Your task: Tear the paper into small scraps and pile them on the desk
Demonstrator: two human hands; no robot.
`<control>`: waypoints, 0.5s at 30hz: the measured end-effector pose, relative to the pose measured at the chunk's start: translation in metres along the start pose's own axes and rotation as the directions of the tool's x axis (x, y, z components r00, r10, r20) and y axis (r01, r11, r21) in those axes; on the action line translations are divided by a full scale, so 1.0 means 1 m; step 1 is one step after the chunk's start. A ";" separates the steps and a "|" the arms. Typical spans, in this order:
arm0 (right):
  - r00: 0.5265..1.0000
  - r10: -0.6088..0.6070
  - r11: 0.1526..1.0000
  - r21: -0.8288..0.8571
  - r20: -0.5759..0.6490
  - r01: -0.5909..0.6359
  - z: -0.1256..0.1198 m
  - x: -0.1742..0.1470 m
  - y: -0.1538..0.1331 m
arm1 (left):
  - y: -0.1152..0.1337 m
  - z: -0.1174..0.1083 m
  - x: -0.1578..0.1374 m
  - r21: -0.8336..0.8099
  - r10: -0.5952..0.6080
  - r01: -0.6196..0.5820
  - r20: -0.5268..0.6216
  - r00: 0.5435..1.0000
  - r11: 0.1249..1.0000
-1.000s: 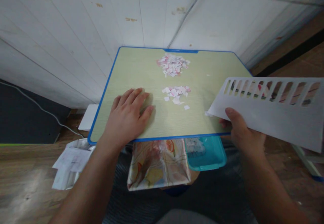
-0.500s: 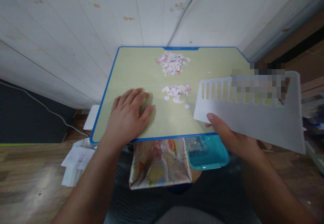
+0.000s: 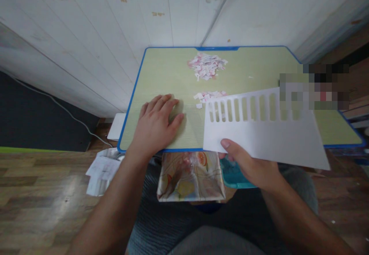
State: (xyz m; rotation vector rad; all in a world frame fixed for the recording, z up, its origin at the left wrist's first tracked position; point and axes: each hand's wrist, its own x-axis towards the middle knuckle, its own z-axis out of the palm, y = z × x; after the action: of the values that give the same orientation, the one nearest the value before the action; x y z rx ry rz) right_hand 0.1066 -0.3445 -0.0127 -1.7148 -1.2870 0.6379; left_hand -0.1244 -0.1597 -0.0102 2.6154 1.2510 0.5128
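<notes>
My left hand (image 3: 157,126) lies palm down on the left part of a small table (image 3: 161,68), fingers stretched and thumb apart, holding nothing. Between the thumb and fingers of my right hand (image 3: 248,163) is the near edge of a white slotted sheet (image 3: 259,136), with a row of long openings along its far side. The sheet hangs above the table's right half, tilted. Its left end covers part of a small pile of paper scraps (image 3: 211,95). Farther back lies a larger pile of pinkish-white paper scraps (image 3: 207,66).
Below the table's front edge are an open fruit-patterned bag (image 3: 198,191) and a teal plastic container (image 3: 238,182), partly hidden by my right hand. White papers (image 3: 102,174) lie at lower left. A panelled wall (image 3: 115,20) stands behind the table. A patch at right is pixelated.
My right hand has brought the slotted sheet leftward, so that it overlaps the nearer scrap pile. My left hand stays on the table. The whole view has shifted slightly.
</notes>
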 end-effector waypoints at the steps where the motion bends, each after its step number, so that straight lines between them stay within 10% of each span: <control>1: 0.999 0.031 0.999 0.020 -0.012 -0.031 -0.002 0.001 0.002 | 0.000 0.000 0.000 -0.001 -0.002 0.002 0.004 1.000 1.000; 15: 0.999 0.030 0.999 0.013 0.039 -0.031 -0.009 0.001 0.012 | 0.002 -0.001 0.000 -0.006 -0.013 0.014 0.015 1.000 1.000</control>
State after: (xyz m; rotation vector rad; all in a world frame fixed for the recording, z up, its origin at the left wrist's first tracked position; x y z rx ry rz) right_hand 0.1201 -0.3476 -0.0186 -1.7212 -1.2823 0.6992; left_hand -0.1232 -0.1612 -0.0088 2.5989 1.2593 0.4926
